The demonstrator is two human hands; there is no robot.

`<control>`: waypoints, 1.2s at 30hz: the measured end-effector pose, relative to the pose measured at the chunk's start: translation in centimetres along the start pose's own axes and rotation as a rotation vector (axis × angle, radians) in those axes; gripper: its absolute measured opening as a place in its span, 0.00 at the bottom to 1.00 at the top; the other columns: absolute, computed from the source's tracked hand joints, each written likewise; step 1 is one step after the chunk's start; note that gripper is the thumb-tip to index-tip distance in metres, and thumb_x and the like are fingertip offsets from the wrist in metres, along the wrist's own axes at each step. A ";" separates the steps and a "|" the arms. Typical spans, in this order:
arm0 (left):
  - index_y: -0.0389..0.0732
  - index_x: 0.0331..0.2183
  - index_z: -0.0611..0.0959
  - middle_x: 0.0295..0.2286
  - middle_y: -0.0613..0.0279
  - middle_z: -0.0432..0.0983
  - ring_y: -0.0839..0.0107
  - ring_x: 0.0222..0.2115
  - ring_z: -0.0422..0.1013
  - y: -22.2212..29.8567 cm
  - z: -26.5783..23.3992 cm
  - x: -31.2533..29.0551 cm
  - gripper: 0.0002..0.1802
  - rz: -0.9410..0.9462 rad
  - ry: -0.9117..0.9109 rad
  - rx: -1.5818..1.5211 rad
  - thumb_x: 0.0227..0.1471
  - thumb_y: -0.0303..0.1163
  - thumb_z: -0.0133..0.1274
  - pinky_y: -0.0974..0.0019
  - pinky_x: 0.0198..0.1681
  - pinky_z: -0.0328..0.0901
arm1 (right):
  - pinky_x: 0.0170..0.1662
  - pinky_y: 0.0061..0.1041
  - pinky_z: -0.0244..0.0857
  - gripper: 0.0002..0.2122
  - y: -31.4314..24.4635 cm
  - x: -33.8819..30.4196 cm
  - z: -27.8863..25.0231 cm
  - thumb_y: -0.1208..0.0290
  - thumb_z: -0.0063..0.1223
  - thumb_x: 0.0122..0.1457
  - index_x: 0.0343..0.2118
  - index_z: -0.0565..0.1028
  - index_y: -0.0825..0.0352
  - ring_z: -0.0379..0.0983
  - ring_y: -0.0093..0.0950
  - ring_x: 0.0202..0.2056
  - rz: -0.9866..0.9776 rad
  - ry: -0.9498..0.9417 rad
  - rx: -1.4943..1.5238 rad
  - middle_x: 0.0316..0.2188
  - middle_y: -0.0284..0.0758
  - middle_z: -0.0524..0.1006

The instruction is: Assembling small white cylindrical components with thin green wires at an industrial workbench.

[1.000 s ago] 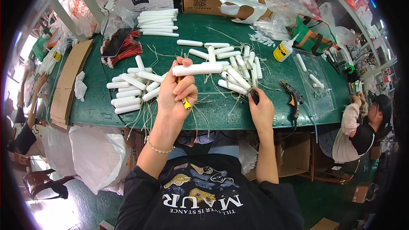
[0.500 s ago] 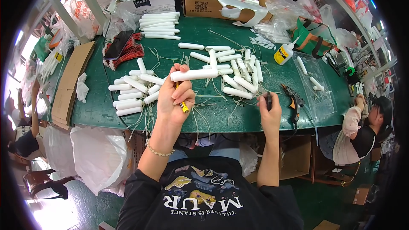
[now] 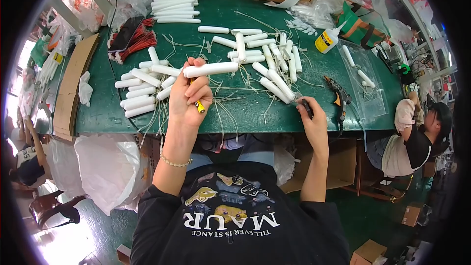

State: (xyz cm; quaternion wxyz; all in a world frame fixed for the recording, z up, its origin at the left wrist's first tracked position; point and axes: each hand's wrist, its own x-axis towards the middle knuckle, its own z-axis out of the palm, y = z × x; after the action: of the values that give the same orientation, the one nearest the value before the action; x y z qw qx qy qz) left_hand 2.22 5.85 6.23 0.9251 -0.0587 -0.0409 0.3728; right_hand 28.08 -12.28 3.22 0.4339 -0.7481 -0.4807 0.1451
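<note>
My left hand (image 3: 192,99) is closed around a white tube (image 3: 212,69) lying crosswise at the fingertips. The same hand also grips a thin yellow-and-black rod (image 3: 199,106), its lower end poking out below the fingers. My right hand (image 3: 315,119) pinches a small black object (image 3: 307,108) between thumb and fingers; its kind is unclear. Just beyond the right hand lies a pile of white tubes (image 3: 278,85) with thin pale wires. Another pile of such tubes (image 3: 139,90) rests left of my left hand, its wires trailing to the front edge.
A black-and-orange glue gun (image 3: 337,99) is right of my right hand. Behind it stand a white bottle with a yellow label (image 3: 327,39) and a green bag (image 3: 360,32). Red wires (image 3: 128,44) lie under a phone (image 3: 125,34). A person (image 3: 414,132) sits at right.
The view has shifted, so the table appears higher. My right hand has come slightly nearer the front edge, and its black object is tilted more. My left hand keeps the tube and rod.
</note>
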 end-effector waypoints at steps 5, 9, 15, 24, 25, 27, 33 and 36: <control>0.37 0.33 0.70 0.30 0.64 0.72 0.83 0.11 0.55 0.0 -0.1 -0.2 0.11 0.014 0.024 0.032 0.63 0.34 0.38 0.81 0.09 0.50 | 0.37 0.22 0.63 0.08 -0.2 -0.2 -0.5 0.83 0.50 0.54 0.37 0.72 0.70 0.70 0.29 0.32 -0.158 -0.017 -0.163 0.30 0.38 0.73; 0.39 0.35 0.72 0.33 0.63 0.70 0.83 0.11 0.53 -0.1 -0.5 -0.9 0.11 0.049 0.011 0.157 0.63 0.34 0.37 0.81 0.09 0.50 | 0.43 0.29 0.62 0.10 -0.6 -0.5 -0.2 0.83 0.53 0.50 0.37 0.72 0.71 0.69 0.39 0.39 -0.226 -0.049 -0.298 0.37 0.42 0.71; 0.41 0.37 0.72 0.33 0.64 0.68 0.84 0.11 0.51 -1.3 -0.4 -1.8 0.12 0.034 0.019 0.286 0.64 0.36 0.35 0.81 0.10 0.46 | 0.47 0.34 0.62 0.18 -0.4 -0.8 0.3 0.83 0.58 0.41 0.39 0.74 0.70 0.66 0.42 0.43 -0.224 0.030 -0.387 0.40 0.42 0.70; 0.42 0.37 0.72 0.34 0.65 0.67 0.85 0.10 0.49 -1.9 -1.0 -2.0 0.12 0.016 0.068 0.362 0.64 0.37 0.36 0.81 0.10 0.45 | 0.39 0.29 0.63 0.11 -0.2 -0.4 1.5 0.78 0.55 0.53 0.40 0.75 0.71 0.69 0.36 0.34 -0.206 0.137 -0.375 0.35 0.41 0.71; 0.42 0.37 0.72 0.34 0.65 0.67 0.85 0.10 0.49 -1.9 -1.1 -2.0 0.12 0.016 0.069 0.361 0.64 0.37 0.36 0.81 0.10 0.45 | 0.37 0.28 0.63 0.10 -0.2 -0.3 1.6 0.77 0.55 0.54 0.40 0.75 0.71 0.69 0.36 0.33 -0.205 0.148 -0.347 0.35 0.40 0.71; 0.42 0.36 0.72 0.33 0.65 0.68 0.85 0.10 0.49 -1.9 -1.3 -2.0 0.11 0.004 0.076 0.339 0.64 0.37 0.36 0.81 0.11 0.45 | 0.36 0.27 0.64 0.09 0.1 0.0 1.9 0.76 0.55 0.55 0.39 0.75 0.71 0.70 0.35 0.33 -0.208 0.165 -0.310 0.35 0.40 0.71; 0.42 0.36 0.71 0.33 0.65 0.68 0.84 0.10 0.50 -2.0 -1.6 -2.0 0.11 0.001 0.100 0.332 0.64 0.37 0.36 0.81 0.10 0.45 | 0.35 0.27 0.64 0.09 -0.2 0.3 2.2 0.72 0.55 0.56 0.37 0.75 0.72 0.72 0.34 0.31 -0.112 0.155 -0.266 0.34 0.42 0.73; 0.42 0.36 0.71 0.33 0.64 0.68 0.84 0.10 0.50 -2.2 -1.6 -2.0 0.11 0.004 0.125 0.334 0.64 0.37 0.35 0.80 0.10 0.45 | 0.36 0.28 0.64 0.10 0.2 0.3 2.7 0.69 0.55 0.56 0.35 0.75 0.73 0.72 0.36 0.31 -0.045 0.159 -0.280 0.32 0.43 0.74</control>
State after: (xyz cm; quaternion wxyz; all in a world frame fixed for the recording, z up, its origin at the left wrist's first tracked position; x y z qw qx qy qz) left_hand 2.50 2.74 4.88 0.9220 0.0729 0.0792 0.3718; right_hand 26.67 -10.65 1.54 0.3650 -0.7995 -0.4770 0.0074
